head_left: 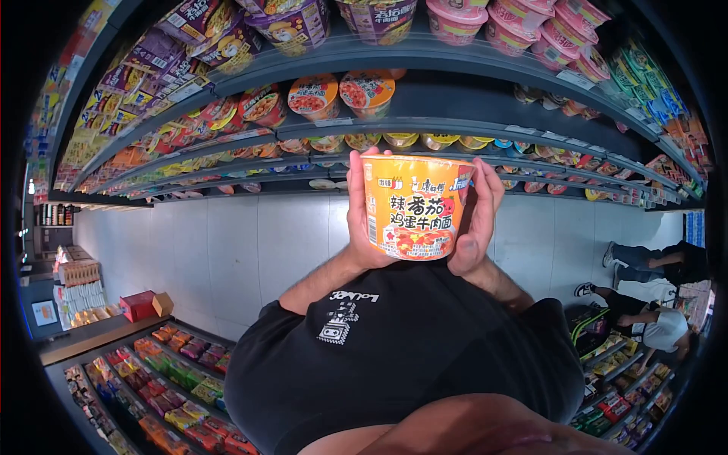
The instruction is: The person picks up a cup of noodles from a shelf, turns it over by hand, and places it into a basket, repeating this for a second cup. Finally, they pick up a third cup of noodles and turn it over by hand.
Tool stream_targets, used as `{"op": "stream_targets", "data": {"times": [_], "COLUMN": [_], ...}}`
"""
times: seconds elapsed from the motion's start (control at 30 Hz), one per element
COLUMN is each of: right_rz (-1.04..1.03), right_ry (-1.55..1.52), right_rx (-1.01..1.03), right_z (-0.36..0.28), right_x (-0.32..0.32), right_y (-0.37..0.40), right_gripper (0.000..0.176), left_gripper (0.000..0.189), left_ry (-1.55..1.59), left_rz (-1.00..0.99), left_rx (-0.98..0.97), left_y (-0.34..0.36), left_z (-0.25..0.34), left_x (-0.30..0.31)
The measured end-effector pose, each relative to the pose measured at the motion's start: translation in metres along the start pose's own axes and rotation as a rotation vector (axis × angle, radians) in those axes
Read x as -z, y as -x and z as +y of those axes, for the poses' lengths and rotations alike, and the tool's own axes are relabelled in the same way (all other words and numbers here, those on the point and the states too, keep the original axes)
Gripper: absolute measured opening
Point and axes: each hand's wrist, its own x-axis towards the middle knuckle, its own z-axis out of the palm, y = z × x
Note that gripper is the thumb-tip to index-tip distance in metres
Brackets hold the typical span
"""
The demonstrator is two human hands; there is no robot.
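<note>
Between my two hands I hold an orange instant noodle cup [417,205] with dark Chinese lettering and a food picture on its side. My left hand [359,220] grips its left side, the fingers running up to the rim. On the opposite side, my right hand [479,227] presses against the wall of the cup. The cup is upright in front of my black T-shirt [425,326]. Behind it, two similar orange noodle cups [367,92] sit on a shelf.
Curved-looking shelves [485,64] stretch across the front, with purple noodle cups [292,26] and pink noodle cups [455,21] on top. Racks of packaged goods [163,387] stand at lower left. A red box [138,306] is on the left. People [660,326] are at the right.
</note>
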Motion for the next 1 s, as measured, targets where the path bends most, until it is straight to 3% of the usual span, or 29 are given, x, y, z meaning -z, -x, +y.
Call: {"op": "stream_targets", "data": {"times": [0.07,0.2,0.27,0.43,0.53,0.6,0.7,1.0], "right_rz": [-0.001,-0.033,-0.213,-0.144,-0.137,-0.140,-0.071,-0.124], "right_ry": [-0.084,-0.098,0.140,-0.081,-0.140,-0.148,-0.286,-0.379], "right_rx": [0.000,-0.017,0.078,-0.017,-0.007,0.024,-0.095,-0.150], "right_z": [-0.002,-0.002,0.004,-0.002,0.001,0.000,-0.003,-0.010], "right_x": [-0.004,0.000,0.012,0.000,-0.001,-0.002,-0.007,-0.009], "right_y": [-0.001,-0.001,0.000,0.003,0.000,-0.001,0.000,-0.003], "right_gripper": [0.117,0.134,0.143,0.143,0.141,0.140,0.138,0.136], "left_gripper": [0.140,0.126,0.124,0.119,0.123,0.130,0.138,0.131], "left_ry": [0.026,0.006,-0.010,-0.013,0.006,-0.098,-0.094,-0.179], "left_rz": [0.002,0.030,0.033,0.065,0.050,-0.093,-0.100,-0.087], "left_rx": [-0.048,-0.116,-0.133,-0.184,-0.150,-0.262,-0.287,-0.271], "left_y": [-0.002,-0.004,-0.004,-0.005,-0.006,-0.011,-0.011,-0.008], "left_z": [0.002,0.005,0.004,0.003,0.009,0.015,0.008,0.014], "left_x": [-0.005,-0.008,-0.009,-0.010,-0.011,-0.010,-0.007,-0.003]}}
